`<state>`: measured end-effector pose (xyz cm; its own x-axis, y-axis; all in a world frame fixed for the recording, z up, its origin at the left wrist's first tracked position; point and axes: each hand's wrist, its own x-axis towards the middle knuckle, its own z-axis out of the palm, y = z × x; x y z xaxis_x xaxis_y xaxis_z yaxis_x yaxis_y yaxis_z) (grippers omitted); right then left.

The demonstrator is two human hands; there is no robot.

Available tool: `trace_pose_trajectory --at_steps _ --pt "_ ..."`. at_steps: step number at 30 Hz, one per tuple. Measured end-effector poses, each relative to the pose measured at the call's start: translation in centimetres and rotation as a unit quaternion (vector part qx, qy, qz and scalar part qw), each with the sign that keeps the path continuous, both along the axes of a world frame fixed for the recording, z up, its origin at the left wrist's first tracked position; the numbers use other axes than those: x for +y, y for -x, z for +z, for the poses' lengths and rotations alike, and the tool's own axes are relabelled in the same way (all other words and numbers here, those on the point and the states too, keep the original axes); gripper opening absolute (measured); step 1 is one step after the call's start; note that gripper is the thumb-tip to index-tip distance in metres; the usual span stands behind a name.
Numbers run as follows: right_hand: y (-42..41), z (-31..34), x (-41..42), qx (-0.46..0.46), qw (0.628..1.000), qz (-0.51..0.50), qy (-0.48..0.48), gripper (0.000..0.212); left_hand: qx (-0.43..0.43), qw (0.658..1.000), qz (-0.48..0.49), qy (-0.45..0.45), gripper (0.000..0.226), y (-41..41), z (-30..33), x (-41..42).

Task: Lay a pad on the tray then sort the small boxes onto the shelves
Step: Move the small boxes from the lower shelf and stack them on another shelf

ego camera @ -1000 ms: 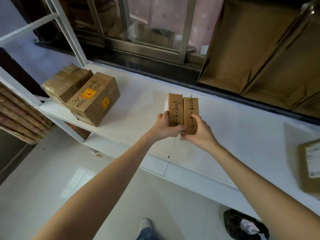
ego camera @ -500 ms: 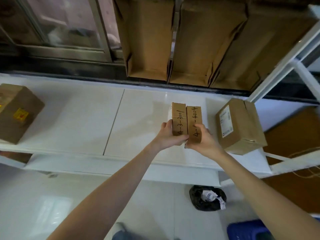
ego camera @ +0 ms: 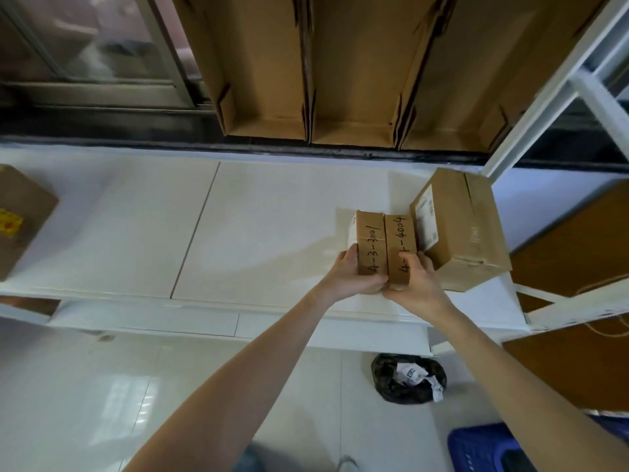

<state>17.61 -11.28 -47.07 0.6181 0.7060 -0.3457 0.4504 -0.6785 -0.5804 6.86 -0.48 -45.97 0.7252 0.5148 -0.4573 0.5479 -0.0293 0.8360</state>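
Observation:
Two small brown boxes stand side by side over the white shelf [ego camera: 265, 233]. The left box [ego camera: 371, 240] is marked 4-3-3001 and my left hand [ego camera: 354, 274] grips its near end. The right box [ego camera: 400, 243] is marked 4-1-4004 and my right hand [ego camera: 413, 284] grips it from the right and below. The right box sits right beside a bigger brown carton [ego camera: 466, 229] with a white label at the shelf's right end. I cannot tell whether the small boxes rest on the shelf or hang just above it.
Open cardboard bins [ego camera: 340, 80] stand behind the shelf. Another brown carton [ego camera: 20, 219] sits at the shelf's left end. A white shelf post [ego camera: 544, 97] rises at right. On the floor lie a black bag [ego camera: 408, 378] and a blue crate [ego camera: 490, 447].
My view has swung right along the shelf. Both hands have carried the two small boxes right, from a gap beside the labelled carton to right against it.

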Motion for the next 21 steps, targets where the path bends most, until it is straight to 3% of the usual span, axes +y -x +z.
trace_pose_trajectory --at_steps 5,9,15,21 --pt "-0.9 -0.4 -0.1 -0.034 0.999 0.028 0.019 0.081 -0.027 0.999 0.026 0.035 0.067 -0.8 -0.8 -0.8" --pt "-1.2 -0.1 0.1 -0.073 0.996 0.034 0.036 0.071 -0.029 0.999 0.007 0.021 0.046 -1.3 -0.8 -1.1" --pt "-0.7 2.7 0.6 -0.075 0.997 0.036 -0.002 0.076 0.035 0.998 -0.030 -0.042 0.088 0.6 0.1 0.3" --pt "2.2 7.0 4.0 -0.081 0.994 0.055 -0.041 0.080 0.009 0.991 0.017 -0.132 0.085 5.0 3.3 4.3"
